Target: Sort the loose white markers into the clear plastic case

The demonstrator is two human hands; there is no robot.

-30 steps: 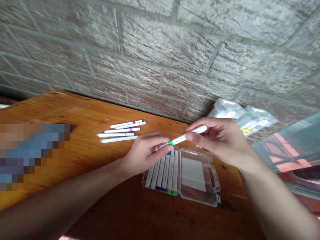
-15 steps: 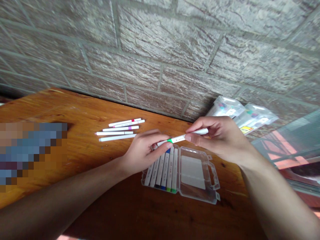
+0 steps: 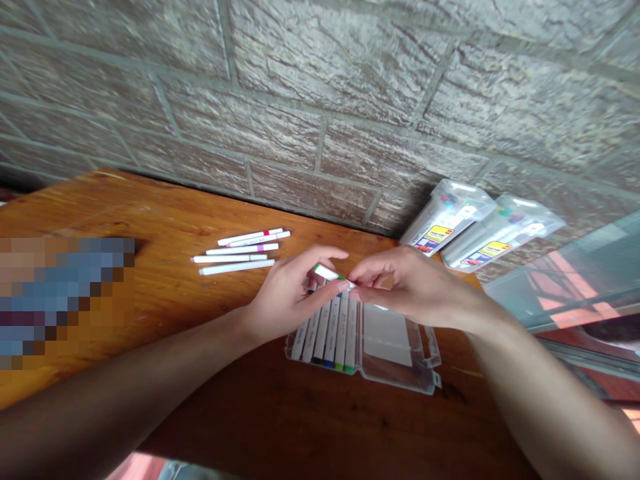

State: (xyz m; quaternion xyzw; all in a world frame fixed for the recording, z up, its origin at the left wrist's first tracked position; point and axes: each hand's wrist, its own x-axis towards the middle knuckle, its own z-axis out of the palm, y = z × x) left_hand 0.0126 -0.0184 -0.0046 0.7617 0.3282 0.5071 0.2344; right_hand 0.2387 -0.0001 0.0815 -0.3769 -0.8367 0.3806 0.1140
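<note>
Both hands hold one white marker with a green band point(image 3: 327, 273) just above an open clear plastic case point(image 3: 400, 357). My left hand point(image 3: 290, 297) pinches the marker's left end between thumb and fingers. My right hand point(image 3: 405, 288) has its fingers closed over the right end, which is hidden under them. Several white markers point(image 3: 330, 330) lie side by side in the left half of the case. The right half holds only a white insert.
Several loose white markers point(image 3: 240, 253) lie on the wooden table point(image 3: 165, 220) to the left. Two closed clear marker cases point(image 3: 470, 223) lean against the brick wall at the right. A blurred patch covers the table's left side. A glass surface borders the right.
The marker has turned from slanting up to the right to nearly level and lower, over the case. My right hand has come down and left, closing over more of the marker.
</note>
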